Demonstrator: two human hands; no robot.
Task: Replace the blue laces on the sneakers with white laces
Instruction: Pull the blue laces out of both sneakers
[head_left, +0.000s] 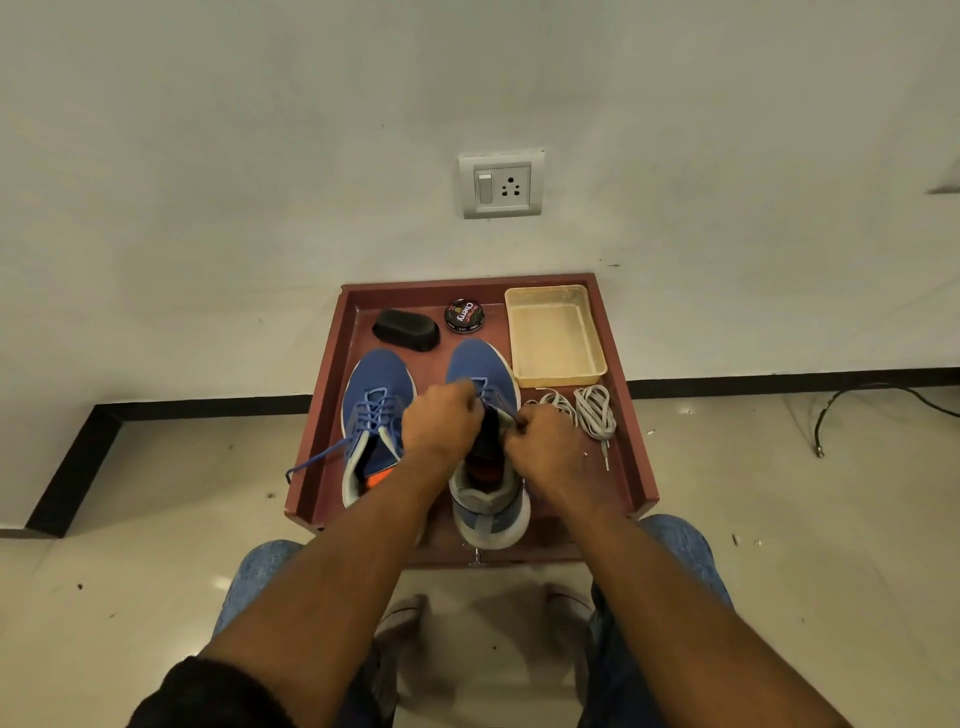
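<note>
Working on the right sneaker (488, 499), both hands strip its blue lace (493, 397). Left of it, the other sneaker (375, 410) waits laced, a lace end trailing over the tray (322, 415) edge. The left hand (441, 418) curls around the lace upper, steadying; the right hand (545, 441) pinches the lace. The white laces (595, 413) lie coiled right of it, ready.

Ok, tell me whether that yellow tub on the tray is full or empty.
Empty: the yellow tub shows its bare bottom, and the white laces lie outside it on the tray.
</note>
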